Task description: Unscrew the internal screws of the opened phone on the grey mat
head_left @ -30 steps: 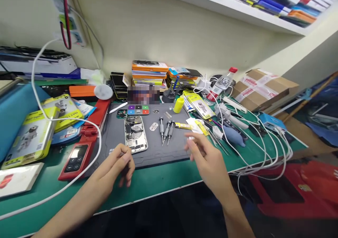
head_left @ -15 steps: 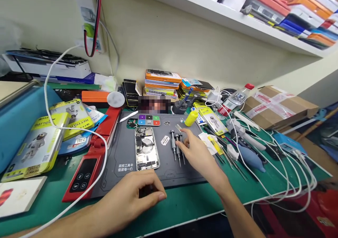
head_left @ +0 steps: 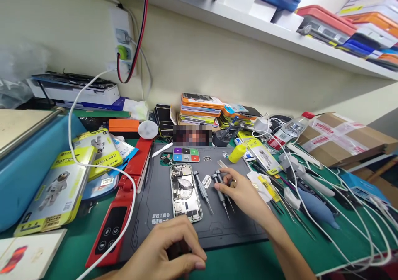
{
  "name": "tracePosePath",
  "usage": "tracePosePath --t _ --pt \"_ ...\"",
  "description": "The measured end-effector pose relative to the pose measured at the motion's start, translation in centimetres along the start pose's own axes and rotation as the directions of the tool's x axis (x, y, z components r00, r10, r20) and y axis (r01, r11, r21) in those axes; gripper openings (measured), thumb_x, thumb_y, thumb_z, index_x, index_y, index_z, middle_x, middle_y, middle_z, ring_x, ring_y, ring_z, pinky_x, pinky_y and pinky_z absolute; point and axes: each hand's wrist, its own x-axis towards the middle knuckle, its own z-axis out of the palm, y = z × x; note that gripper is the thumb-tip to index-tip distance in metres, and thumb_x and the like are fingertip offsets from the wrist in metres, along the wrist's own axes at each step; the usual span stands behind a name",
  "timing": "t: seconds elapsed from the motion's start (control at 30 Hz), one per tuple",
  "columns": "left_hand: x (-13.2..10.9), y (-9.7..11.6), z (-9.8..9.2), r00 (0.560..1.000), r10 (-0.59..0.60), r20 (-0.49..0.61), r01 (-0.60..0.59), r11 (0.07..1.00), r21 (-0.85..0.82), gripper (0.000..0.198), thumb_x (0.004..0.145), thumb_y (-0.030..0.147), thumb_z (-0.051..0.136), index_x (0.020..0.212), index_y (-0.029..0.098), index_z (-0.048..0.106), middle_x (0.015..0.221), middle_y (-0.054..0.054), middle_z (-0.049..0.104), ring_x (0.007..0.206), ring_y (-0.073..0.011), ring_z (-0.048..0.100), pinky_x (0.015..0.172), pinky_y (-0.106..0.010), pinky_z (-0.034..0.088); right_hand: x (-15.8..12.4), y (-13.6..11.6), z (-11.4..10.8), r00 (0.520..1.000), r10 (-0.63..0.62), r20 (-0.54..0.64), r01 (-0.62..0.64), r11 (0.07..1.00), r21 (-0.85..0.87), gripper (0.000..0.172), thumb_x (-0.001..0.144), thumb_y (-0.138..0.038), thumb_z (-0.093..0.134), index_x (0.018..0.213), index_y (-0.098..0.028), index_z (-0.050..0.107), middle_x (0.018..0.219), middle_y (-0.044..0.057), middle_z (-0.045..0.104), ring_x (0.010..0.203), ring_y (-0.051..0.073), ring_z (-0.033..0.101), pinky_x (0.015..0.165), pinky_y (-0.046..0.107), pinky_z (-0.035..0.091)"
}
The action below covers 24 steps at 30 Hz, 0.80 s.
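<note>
My right hand [head_left: 241, 188] is over the right part of the dark work mat [head_left: 245, 226], its thumb and forefinger closed about the handle of a grey precision screwdriver [head_left: 220, 193]. Another screwdriver [head_left: 229, 199] lies close beside that one, partly under the fingers. A third screwdriver [head_left: 203, 193] rests apart, slanted along the right edge of an opened phone [head_left: 185, 195], whose inner parts and round coil show. At the mat's front edge my left hand [head_left: 171, 247] is loosely curled, thumb against forefinger, and I see nothing in it. A small white label [head_left: 207, 181] lies between the screwdrivers.
A colourful compartment tray [head_left: 185, 154] sits behind the phone. A yellow bottle [head_left: 238, 152], tweezers [head_left: 295, 213] and a blue air blower [head_left: 317, 203] lie to the right. Leftward are a red folding device [head_left: 124, 188], battery packs [head_left: 59, 188] and a white cable [head_left: 133, 188].
One screwdriver has shifted left, away from the other two, toward the phone. My right hand's thumb and forefinger have closed in on the remaining pair. The whole view has shifted; my left hand stays curled.
</note>
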Motion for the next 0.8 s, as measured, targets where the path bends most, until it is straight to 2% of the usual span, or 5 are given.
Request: tracePosePath --t 0.17,0.37,0.47,0.6,0.8 --pt "0.3 -0.7 -0.1 0.998 0.022 0.054 -0.03 0.988 0.152 0.038 0.102 0.054 0.072 0.096 0.019 0.084 0.091 -0.01 0.082 0.083 -0.0188 0.073 0.074 -0.025 0.052 -0.4 0.7 -0.2 0.999 -0.009 -0.044 0.016 0.987 0.16 0.061 0.084 -0.057 0.071 0.129 -0.015 0.074 0.08 -0.002 0.058 0.056 0.012 0.046 0.051 0.027 0.037" --pt "0.3 -0.4 -0.2 0.975 -0.21 0.076 0.209 0.978 0.027 0.063 0.102 0.078 0.052 0.094 0.019 0.071 0.082 -0.008 0.076 0.068 -0.0143 0.063 0.061 -0.023 0.044 -2.6 0.9 0.1 0.962 -0.051 -0.269 0.101 0.979 0.175 0.06 0.1 -0.055 0.064 0.148 -0.02 0.062 0.086 0.001 0.064 0.062 0.016 0.054 0.056 0.03 0.049" --pt "0.5 0.4 -0.2 0.944 -0.326 0.044 0.329 0.935 -0.133 0.068 0.097 0.088 0.046 0.09 0.021 0.056 0.071 0.0 0.065 0.056 -0.0105 0.054 0.051 -0.02 0.039 -4.2 1.9 1.5 0.794 -0.317 -0.518 0.319 0.944 -0.088 0.047 0.107 -0.038 0.062 0.152 -0.028 0.057 0.112 0.006 0.072 0.089 0.02 0.071 0.078 0.035 0.062" --pt "0.5 1.0 -0.3 0.93 -0.367 -0.012 0.351 0.899 -0.26 0.063 0.102 0.083 0.043 0.083 0.023 0.046 0.063 0.007 0.051 0.046 -0.0071 0.048 0.043 -0.018 0.031 -4.7 3.7 3.0 0.59 -0.657 -0.47 0.528 0.754 -0.391 0.046 0.105 -0.015 0.062 0.149 -0.03 0.056 0.128 0.008 0.071 0.099 0.02 0.075 0.076 0.032 0.065" --pt "0.6 0.7 0.0 0.939 -0.337 -0.064 0.295 0.888 -0.354 0.056 0.104 0.078 0.048 0.09 0.024 0.045 0.066 0.009 0.053 0.043 -0.0056 0.05 0.04 -0.014 0.032 -4.5 1.0 2.4 0.738 -0.503 -0.45 0.439 0.864 -0.245 0.055 0.106 -0.026 0.067 0.157 -0.03 0.05 0.108 0.006 0.079 0.076 0.021 0.077 0.073 0.039 0.068"
